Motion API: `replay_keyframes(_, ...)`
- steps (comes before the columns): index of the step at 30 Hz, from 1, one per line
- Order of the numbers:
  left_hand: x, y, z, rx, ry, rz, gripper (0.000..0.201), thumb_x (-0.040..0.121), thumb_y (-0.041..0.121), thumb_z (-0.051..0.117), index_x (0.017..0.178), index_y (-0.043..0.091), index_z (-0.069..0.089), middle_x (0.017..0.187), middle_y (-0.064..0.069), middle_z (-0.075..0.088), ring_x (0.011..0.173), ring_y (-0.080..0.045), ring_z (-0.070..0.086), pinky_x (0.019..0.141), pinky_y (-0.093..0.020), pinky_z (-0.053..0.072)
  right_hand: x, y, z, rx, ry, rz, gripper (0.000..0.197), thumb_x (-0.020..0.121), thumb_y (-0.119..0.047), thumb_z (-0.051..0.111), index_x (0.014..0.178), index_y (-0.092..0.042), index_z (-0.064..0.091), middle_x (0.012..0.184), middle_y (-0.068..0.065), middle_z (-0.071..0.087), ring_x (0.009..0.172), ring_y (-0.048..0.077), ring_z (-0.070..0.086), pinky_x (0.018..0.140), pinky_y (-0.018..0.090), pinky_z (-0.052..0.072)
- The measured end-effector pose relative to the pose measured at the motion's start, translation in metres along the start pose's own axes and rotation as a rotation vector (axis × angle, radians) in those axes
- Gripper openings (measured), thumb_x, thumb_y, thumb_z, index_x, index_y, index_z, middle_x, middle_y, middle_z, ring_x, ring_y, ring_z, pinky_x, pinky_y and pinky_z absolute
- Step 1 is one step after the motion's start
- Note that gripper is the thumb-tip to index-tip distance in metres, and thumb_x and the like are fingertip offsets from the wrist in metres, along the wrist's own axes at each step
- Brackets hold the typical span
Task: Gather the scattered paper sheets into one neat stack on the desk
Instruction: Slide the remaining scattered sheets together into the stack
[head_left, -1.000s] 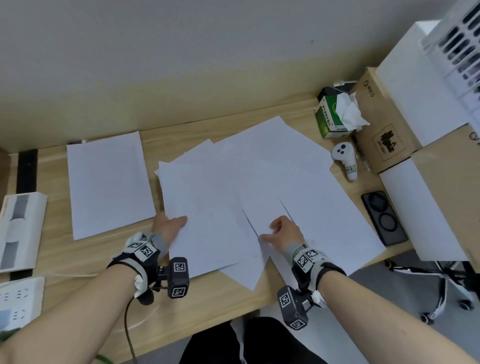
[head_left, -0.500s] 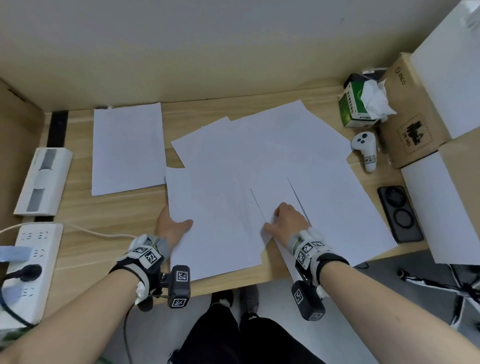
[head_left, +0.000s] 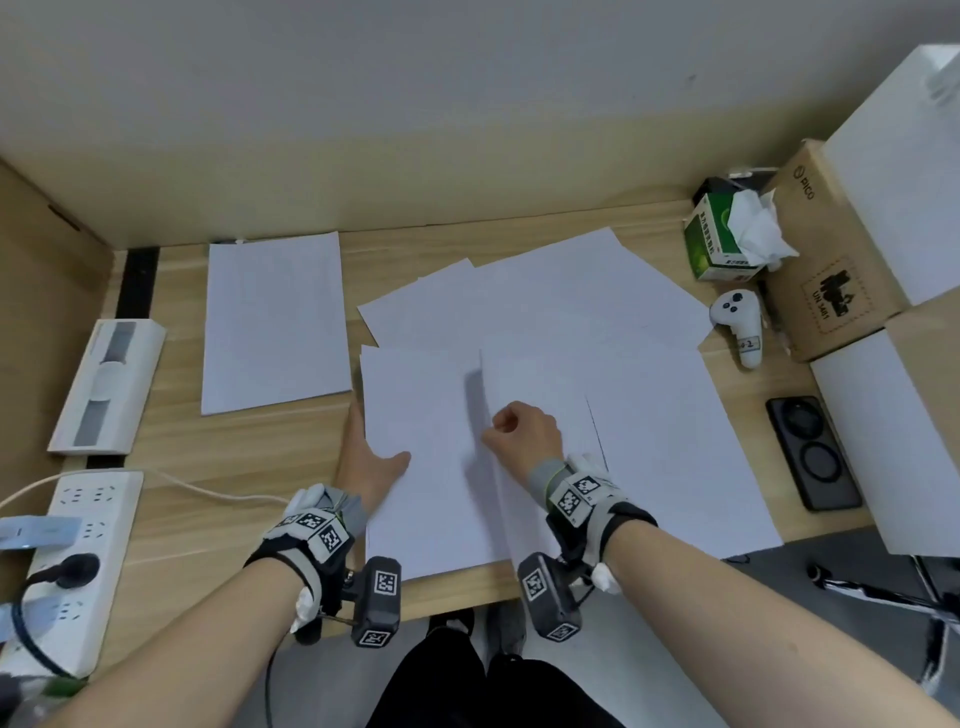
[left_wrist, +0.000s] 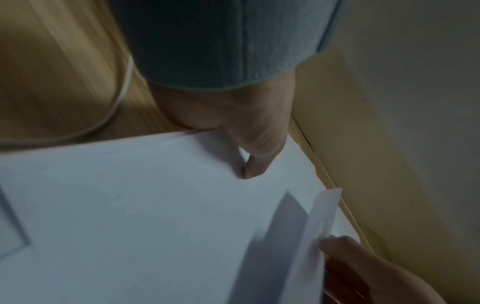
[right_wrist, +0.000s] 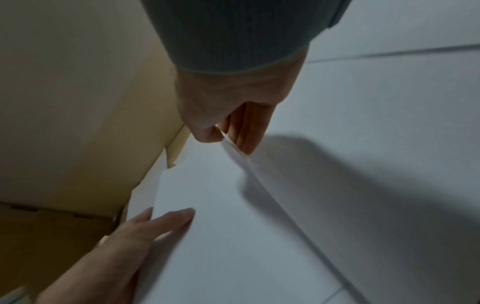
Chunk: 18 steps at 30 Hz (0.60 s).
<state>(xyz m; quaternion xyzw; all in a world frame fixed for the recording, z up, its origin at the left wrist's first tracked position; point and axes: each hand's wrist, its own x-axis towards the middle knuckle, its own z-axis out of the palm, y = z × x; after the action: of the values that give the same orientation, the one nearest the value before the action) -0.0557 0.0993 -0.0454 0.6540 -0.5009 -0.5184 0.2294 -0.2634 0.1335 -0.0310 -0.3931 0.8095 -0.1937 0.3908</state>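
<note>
Your right hand (head_left: 522, 436) pinches the lifted edge of one sheet (right_wrist: 233, 205) between thumb and fingertips. Your left hand (head_left: 371, 457) lies flat with straight fingers against the left edge of the front pile (head_left: 415, 467) on the desk (head_left: 249, 467). You're mid-gather, it seems; blur hides the sheet count. Next, square the edges, then fetch the separate sheet (head_left: 275, 322) at the far left.

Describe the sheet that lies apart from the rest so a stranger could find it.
Start at the wooden desk and look to its back left part. The lone sheet lies there flat, left of the overlapping pile. No other sheet overlaps it, and neither hand touches it.
</note>
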Motion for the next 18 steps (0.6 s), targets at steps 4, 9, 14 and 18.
replay_keyframes(4, 0.008, 0.003, -0.005, -0.114, -0.097, -0.22, 0.031, 0.088, 0.005, 0.061, 0.12, 0.004, 0.061, 0.111, -0.012, 0.069, 0.082, -0.017, 0.066, 0.065, -0.024, 0.052, 0.003, -0.033, 0.037, 0.228, -0.184, -0.071, 0.011, 0.072, -0.026, 0.059, 0.078, -0.03, 0.067, 0.082, -0.005, 0.073, 0.083, 0.022, 0.072, 0.085, 0.043, 0.059)
replay_keyframes(9, 0.024, 0.002, -0.013, -0.369, -0.222, -0.411, 0.05, 0.085, 0.052, 0.061, 0.115, 0.012, 0.068, 0.11, -0.008, 0.073, 0.101, -0.027, 0.069, 0.097, -0.043, 0.05, 0.017, -0.035, 0.035, 0.475, -0.206, -0.043, 0.021, 0.081, -0.036, 0.058, 0.092, -0.027, 0.073, 0.101, 0.001, 0.076, 0.102, 0.019, 0.068, 0.097, 0.044, 0.052)
replay_keyframes(14, 0.032, 0.007, 0.0, -0.175, -0.246, -0.291, 0.036, 0.078, 0.019, 0.078, 0.112, 0.011, 0.068, 0.104, -0.005, 0.074, 0.09, -0.023, 0.073, 0.084, -0.038, 0.058, 0.039, 0.016, 0.004, 0.001, 0.133, -0.005, 0.036, 0.094, -0.02, 0.052, 0.131, -0.018, 0.054, 0.137, 0.003, 0.052, 0.131, 0.023, 0.042, 0.103, 0.038, 0.04)
replay_keyframes(18, 0.038, 0.012, 0.011, -0.174, -0.223, -0.32, 0.037, 0.08, 0.018, 0.076, 0.115, 0.009, 0.068, 0.106, -0.007, 0.074, 0.094, -0.028, 0.071, 0.09, -0.048, 0.055, 0.04, 0.037, -0.004, -0.065, 0.193, 0.148, 0.053, 0.091, -0.02, 0.052, 0.142, -0.013, 0.039, 0.148, 0.005, 0.037, 0.138, 0.027, 0.03, 0.102, 0.041, 0.036)
